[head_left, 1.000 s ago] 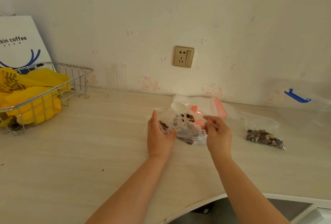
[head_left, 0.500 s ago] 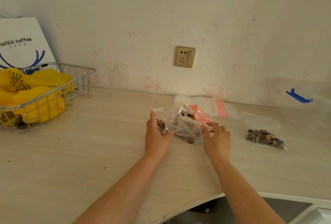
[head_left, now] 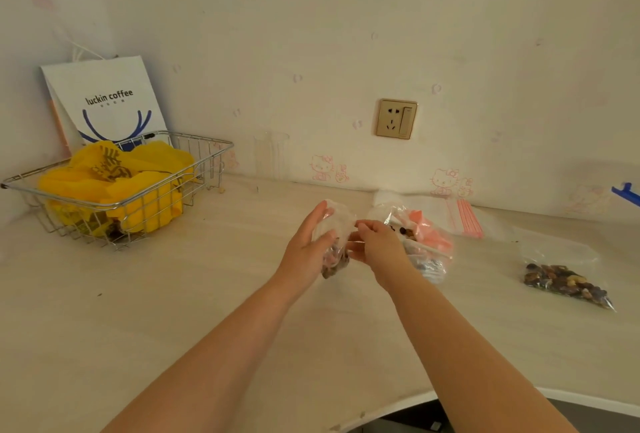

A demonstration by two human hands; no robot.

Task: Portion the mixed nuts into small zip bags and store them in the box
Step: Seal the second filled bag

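Lifting small zip bag (head_left: 334,245) off the big nut bag (head_left: 420,242) now; left hand (head_left: 306,249) cups it, right hand (head_left: 375,244) fingers pinch its top at 12 — portion's filled, sealing next prob.

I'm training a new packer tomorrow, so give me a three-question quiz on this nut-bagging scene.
1. True or false: both hands are on the small zip bag.
2. What fills the wire basket? A) yellow bags B) cups C) nuts
3. On which side of the hands does the filled nut bag lie?

Key: 1 true, the left hand and right hand hold it; 2 A; 3 the right.
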